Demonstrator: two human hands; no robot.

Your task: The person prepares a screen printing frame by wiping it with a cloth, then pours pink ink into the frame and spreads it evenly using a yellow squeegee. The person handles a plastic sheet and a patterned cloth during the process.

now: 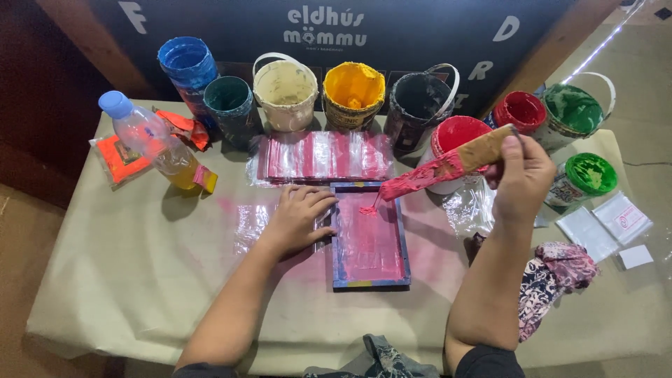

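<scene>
Flat, fingers spread: left hand (297,218) pinning small screen-printing frame (369,234) steady. Fisted round wooden spatula (448,166): right hand (518,178), dripping pink ink (368,209) onto mesh.

The wooden stick (455,163) at centre right is wearing a thick, wet, glossy coat of pink paint on its lower half, bare matt wood up top. The small frame (369,234) mid-picture is looking like painted wood with a pink-stained mesh, kinda matt. Clear plastic sheets (325,155) above it are shining with pink smears. The plastic buckets (353,91) along the top are crusted rough with dried paint. The table cover (140,280) is looking like matt paper.
</scene>
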